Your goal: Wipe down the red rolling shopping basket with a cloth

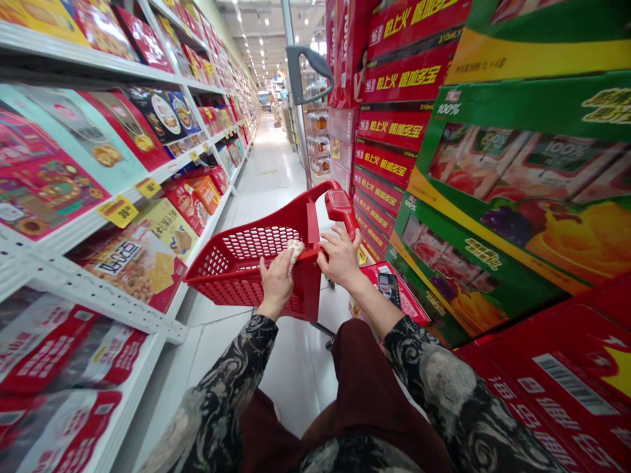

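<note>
A red plastic shopping basket (pixel 246 263) on wheels stands in the aisle before me, tilted, with its red handle (pixel 339 205) raised at the right. My left hand (pixel 277 279) presses a small whitish cloth (pixel 296 247) against the basket's near rim. My right hand (pixel 340 256) grips the same rim just below the handle, fingers curled over it. Both patterned sleeves and my dark red trousers show at the bottom.
Shelves of boxed biscuits and snacks (pixel 123 256) line the left side. Stacked red drink cartons (pixel 389 151) and green juice cartons (pixel 517 197) rise on the right. A red box (pixel 394 289) lies low by the cartons. The pale tiled aisle floor (pixel 269 171) runs ahead.
</note>
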`<state>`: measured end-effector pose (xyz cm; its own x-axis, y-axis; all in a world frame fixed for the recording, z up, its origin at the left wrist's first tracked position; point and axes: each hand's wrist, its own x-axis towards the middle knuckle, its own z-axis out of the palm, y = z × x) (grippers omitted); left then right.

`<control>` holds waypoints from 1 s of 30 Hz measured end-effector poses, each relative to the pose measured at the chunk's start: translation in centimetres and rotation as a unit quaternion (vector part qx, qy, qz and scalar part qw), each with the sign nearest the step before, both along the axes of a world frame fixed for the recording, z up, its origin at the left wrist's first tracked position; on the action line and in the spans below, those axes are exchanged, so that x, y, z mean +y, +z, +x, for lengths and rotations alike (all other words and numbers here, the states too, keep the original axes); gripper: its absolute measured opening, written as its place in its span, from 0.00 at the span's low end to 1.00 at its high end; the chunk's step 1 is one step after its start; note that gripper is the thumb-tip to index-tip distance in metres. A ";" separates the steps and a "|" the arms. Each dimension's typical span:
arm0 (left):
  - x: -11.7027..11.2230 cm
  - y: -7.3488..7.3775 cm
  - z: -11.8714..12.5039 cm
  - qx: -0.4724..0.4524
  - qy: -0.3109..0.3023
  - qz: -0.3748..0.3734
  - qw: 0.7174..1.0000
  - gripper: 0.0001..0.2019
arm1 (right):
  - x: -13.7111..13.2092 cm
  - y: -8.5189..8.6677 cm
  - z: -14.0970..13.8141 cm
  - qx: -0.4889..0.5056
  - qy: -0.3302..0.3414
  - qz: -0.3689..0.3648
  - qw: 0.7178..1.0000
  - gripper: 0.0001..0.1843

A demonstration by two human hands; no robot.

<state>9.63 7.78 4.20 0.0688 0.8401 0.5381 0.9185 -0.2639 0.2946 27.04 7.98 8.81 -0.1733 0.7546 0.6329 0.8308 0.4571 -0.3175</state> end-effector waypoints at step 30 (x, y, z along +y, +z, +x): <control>-0.7 -1.7 -2.6 0.042 0.039 -0.027 0.998 0.22 | 2.4 -0.4 -0.2 -0.063 -0.006 0.009 0.998 0.16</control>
<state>7.08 7.09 2.49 0.0440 0.8727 0.4862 0.9578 -0.1753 0.2279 26.84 10.38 8.45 -0.2446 0.7457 0.6198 0.8688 0.4523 -0.2013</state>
